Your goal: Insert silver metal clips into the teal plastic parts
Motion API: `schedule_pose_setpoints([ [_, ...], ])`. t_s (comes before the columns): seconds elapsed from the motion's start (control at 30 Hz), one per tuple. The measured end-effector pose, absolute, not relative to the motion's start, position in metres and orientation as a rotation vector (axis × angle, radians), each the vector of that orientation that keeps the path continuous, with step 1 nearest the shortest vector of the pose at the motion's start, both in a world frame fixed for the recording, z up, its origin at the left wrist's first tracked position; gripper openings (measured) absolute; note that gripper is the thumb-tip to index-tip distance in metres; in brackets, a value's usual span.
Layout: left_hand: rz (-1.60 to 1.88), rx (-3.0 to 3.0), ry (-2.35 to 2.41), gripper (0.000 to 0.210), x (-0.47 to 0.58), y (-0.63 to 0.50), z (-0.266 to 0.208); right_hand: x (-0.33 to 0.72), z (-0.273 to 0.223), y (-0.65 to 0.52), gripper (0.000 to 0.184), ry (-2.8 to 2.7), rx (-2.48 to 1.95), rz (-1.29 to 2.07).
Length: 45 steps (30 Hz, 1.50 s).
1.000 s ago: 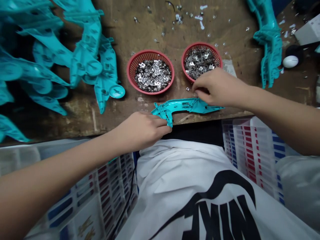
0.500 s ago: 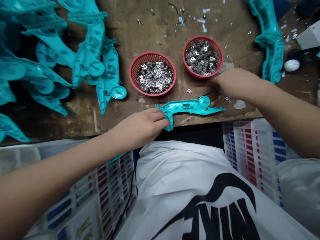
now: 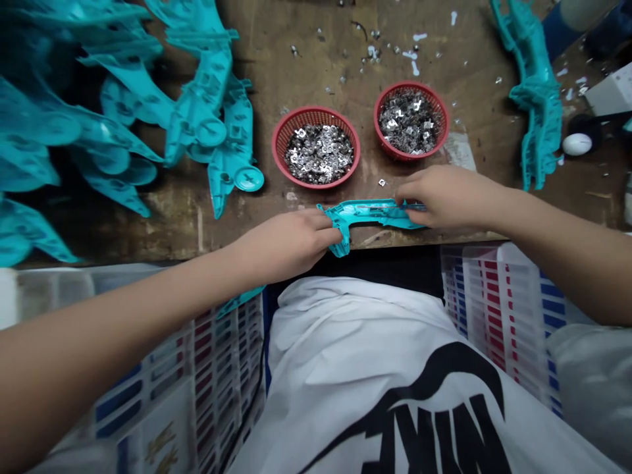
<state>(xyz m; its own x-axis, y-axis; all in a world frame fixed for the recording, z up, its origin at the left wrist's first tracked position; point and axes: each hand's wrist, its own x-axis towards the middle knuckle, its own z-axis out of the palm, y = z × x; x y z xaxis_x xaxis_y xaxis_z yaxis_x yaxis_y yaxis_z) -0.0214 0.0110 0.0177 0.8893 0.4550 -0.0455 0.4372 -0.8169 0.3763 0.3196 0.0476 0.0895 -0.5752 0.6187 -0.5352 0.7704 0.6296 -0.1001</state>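
Observation:
A turquoise molded plastic part (image 3: 363, 210) lies along the table's front edge. Its left, forked end is pinched between the thumb and fingers of my left hand (image 3: 301, 243). Over the part's right end is my right hand (image 3: 439, 194), fingers curled and pressed together, covering the round disc and pointed tip. A thin line runs left from those fingers along the part; what they hold is too small to make out. Just beyond the part stand two red baskets, a left one (image 3: 278, 161) and a right one (image 3: 380, 135), both filled with small shiny metal clips.
A pile of similar turquoise parts (image 3: 197, 125) covers the table's left side, and more are stacked (image 3: 536, 99) at the right. Loose metal bits (image 3: 374, 52) lie behind the baskets. Plastic crates (image 3: 494, 303) flank my lap below the table edge.
My right hand has come left and toward me, from beside the right basket onto the part's right end. My left hand keeps its grip. The whole view has shifted slightly.

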Motion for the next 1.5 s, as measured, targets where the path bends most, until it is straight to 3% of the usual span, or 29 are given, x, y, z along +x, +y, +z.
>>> schedule_pose_setpoints([
  [0.8,0.008,2.720,0.656,0.027,-0.022,0.011,0.025,0.319,0.082,0.036,0.063,2.524,0.877,-0.185],
  [1.07,0.071,2.836,0.645,0.033,-0.012,0.003,0.016,0.300,0.102,0.035,0.076,2.298,0.922,-0.226],
  [1.3,0.085,2.828,0.706,0.032,-0.005,-0.007,0.000,0.292,0.107,0.030,0.074,2.308,0.881,-0.198],
  [1.5,-0.018,2.772,0.678,0.047,-0.001,-0.002,0.004,0.291,0.106,0.030,0.070,2.303,0.887,-0.199],
])
